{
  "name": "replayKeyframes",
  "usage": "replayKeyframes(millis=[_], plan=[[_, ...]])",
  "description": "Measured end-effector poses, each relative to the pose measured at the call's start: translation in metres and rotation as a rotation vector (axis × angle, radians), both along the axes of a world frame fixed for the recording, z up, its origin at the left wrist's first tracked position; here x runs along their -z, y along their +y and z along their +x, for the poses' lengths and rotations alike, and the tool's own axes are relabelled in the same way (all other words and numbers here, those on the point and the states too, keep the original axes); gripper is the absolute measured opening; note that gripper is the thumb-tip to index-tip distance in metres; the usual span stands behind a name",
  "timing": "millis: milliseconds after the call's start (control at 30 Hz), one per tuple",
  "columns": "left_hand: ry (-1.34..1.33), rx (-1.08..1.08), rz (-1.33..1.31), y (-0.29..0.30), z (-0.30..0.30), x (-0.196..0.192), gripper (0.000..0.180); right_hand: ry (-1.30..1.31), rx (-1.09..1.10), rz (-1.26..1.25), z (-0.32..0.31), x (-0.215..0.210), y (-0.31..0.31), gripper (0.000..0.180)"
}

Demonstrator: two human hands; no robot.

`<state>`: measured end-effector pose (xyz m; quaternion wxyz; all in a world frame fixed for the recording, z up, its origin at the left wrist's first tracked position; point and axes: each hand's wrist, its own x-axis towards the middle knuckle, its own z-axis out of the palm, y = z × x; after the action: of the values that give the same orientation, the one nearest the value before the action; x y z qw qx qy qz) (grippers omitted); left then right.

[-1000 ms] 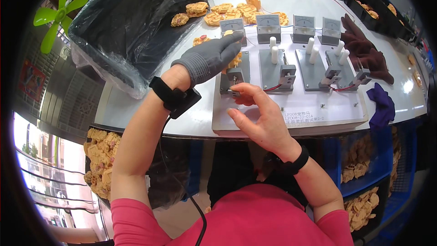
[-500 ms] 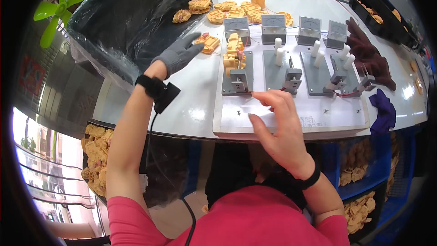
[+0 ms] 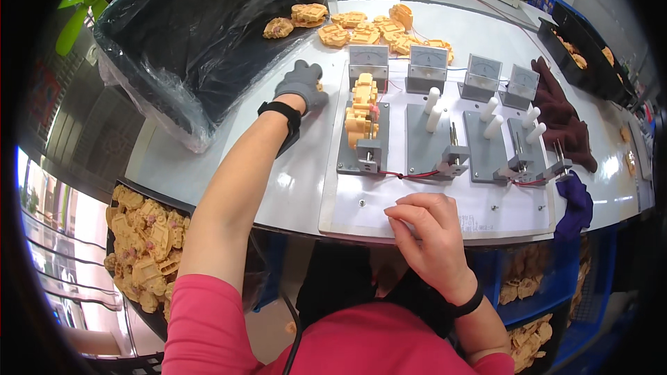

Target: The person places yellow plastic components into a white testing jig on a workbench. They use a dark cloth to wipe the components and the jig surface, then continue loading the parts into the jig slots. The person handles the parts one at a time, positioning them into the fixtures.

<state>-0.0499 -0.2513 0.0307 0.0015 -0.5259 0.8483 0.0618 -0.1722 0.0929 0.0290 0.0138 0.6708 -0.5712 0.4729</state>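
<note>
My left hand (image 3: 303, 87), in a grey glove, is closed over a yellow plastic part (image 3: 320, 87) lying on the white table between the lined bin and the test board. Only a sliver of that part shows past the fingers. My bare right hand (image 3: 432, 236) hovers at the front edge of the white board (image 3: 479, 219), its fingers curled together with nothing visible in them. Another yellow part (image 3: 363, 111) sits upright on the leftmost grey test fixture (image 3: 347, 160). The other fixtures carry white pegs (image 3: 433, 110) and metal probes and hold no yellow part.
Analog meters (image 3: 427, 59) stand behind the fixtures. Yellow parts (image 3: 375, 28) are heaped at the back, beside a black bin (image 3: 201, 48) lined with clear plastic. Dark brown cloth (image 3: 563, 118) and purple cloth (image 3: 574, 205) lie at right. A full crate (image 3: 142, 243) stands at lower left.
My left hand has come down onto the loose yellow part and closed over it. My right hand has drawn back slightly from the fixtures, its fingers curling in. The head view has shifted.
</note>
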Motion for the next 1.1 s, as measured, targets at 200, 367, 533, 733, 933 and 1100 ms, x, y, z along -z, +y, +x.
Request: replayKeyframes(millis=[200, 367, 533, 733, 933, 1100], plan=[[0.023, -0.152, -0.062, 0.022, 0.050, -0.007, 0.064, -0.063, -0.021, -0.065, -0.001, 0.003, 0.002, 0.024], [0.644, -0.241, 0.083, 0.013, 0.119, 0.007, 0.074, -0.226, -0.053, -0.098, -0.002, 0.004, 0.006, 0.023], [1.621, -0.300, 0.997, 0.070, 0.171, -0.023, 0.049, -0.285, -0.020, -0.130, -0.007, -0.004, 0.014, 0.022], [1.904, 0.081, 1.188, 0.173, 0.172, -0.049, 0.055, -0.268, -0.080, -0.042, -0.011, -0.021, 0.020, 0.032], [1.235, 0.538, 0.470, 0.248, 0.124, -0.038, 0.078, -0.212, -0.268, -0.043, 0.018, -0.030, 0.020, 0.058], [1.686, 0.000, 1.399, 0.266, 0.086, -0.065, 0.080, -0.446, -0.265, 0.082, 0.007, -0.027, 0.030, 0.053]])
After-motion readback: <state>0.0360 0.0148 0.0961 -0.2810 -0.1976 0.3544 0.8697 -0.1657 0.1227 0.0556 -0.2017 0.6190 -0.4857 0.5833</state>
